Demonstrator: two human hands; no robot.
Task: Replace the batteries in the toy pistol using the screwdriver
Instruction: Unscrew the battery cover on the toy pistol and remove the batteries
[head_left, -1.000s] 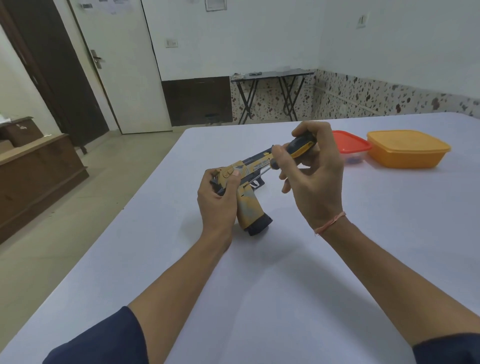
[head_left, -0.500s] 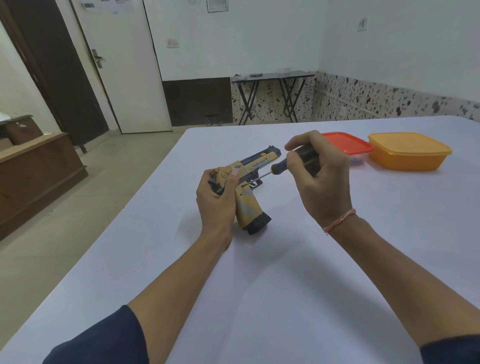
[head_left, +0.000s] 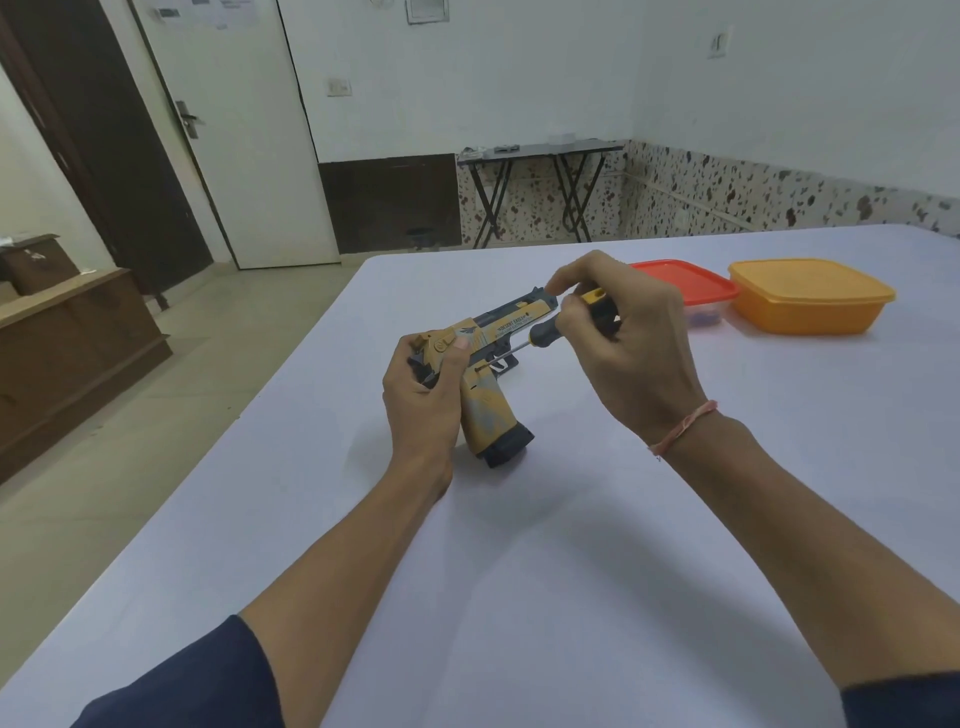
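Observation:
A yellow and dark grey toy pistol (head_left: 488, 405) stands with its grip base on the white table (head_left: 571, 571), barrel pointing away to the right. My left hand (head_left: 423, 395) grips its rear end, thumb over the slide. My right hand (head_left: 623, 338) holds a screwdriver (head_left: 550, 332) with a black and yellow handle by the fingertips. Its thin shaft slants down to the left, and the tip sits at the pistol's side just above the grip. Most of the handle is hidden inside my fingers.
An orange lidded container (head_left: 808, 296) and a smaller box with a red lid (head_left: 685, 283) stand at the table's far right. Beyond the table are a folding table (head_left: 540, 187), a white door (head_left: 234, 130) and a brown cabinet (head_left: 67, 353) at left.
My right hand has lowered the screwdriver from beside the barrel and brought its tip down against the pistol's side. Its fingers have shifted round the handle. My left hand has kept its grip.

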